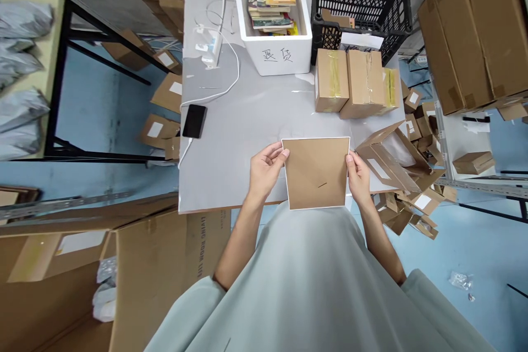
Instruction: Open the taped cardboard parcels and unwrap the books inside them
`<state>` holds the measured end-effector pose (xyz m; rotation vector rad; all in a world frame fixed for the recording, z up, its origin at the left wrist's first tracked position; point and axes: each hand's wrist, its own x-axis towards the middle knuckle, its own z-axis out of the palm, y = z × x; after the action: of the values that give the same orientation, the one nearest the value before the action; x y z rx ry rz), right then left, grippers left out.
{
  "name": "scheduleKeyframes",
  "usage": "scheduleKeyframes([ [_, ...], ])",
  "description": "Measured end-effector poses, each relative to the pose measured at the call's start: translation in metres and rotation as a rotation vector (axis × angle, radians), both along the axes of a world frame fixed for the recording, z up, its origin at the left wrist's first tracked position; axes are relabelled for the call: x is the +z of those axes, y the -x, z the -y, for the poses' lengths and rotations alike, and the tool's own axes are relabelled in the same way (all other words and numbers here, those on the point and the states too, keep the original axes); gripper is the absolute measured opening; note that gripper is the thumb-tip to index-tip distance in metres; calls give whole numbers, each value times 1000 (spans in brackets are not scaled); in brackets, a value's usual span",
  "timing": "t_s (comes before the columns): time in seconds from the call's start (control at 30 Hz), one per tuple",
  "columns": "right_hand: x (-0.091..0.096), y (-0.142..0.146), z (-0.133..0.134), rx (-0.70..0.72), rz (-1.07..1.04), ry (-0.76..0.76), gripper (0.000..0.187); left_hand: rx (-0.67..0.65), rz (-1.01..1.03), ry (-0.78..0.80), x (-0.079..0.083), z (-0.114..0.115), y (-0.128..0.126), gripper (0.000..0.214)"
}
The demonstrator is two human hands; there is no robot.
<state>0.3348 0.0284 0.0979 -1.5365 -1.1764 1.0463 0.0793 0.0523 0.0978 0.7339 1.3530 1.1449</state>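
Note:
A flat brown cardboard sheet point(316, 171) with a white edge is held over the near edge of the grey table point(235, 121). My left hand point(266, 168) grips its left side near the top corner, fingers pinched on it. Along the sheet's right edge my right hand point(358, 176) is closed on it too. A small dark mark shows on the sheet's face.
Three taped brown boxes point(355, 85) stand at the back right of the table. Behind them are a white foam box point(274, 16) of books and a black crate point(361, 3). A phone point(194, 120) on a cable lies left. Folded cartons point(391, 162) lie right; large cartons point(124, 264) stand lower left.

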Motion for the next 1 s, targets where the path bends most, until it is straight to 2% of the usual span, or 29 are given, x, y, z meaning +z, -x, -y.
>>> scheduleKeyframes([
  [0.3,1,1,-3,49,36,-18,61,17,-38,3,1,4,4,58],
  [0.43,-7,2,-4,55,56,-20,61,23,-22,10,-4,7,6,56],
  [0.53,-17,3,-4,30,116,-15,62,48,-24,-36,-5,11,6,57],
  [0.63,-17,7,-3,-49,164,-18,65,95,-115,-143,-2,17,5,51],
  [0.73,-6,14,-2,-34,-40,94,68,31,-242,-271,3,25,2,37],
  [0.83,5,24,-2,61,-372,320,69,-159,-298,-355,7,32,-2,27],
  [0.9,5,31,-1,77,-513,437,69,-260,-307,-372,7,36,-5,25],
  [1.0,-3,40,3,47,-616,538,70,-331,-310,-384,3,43,-8,24],
])
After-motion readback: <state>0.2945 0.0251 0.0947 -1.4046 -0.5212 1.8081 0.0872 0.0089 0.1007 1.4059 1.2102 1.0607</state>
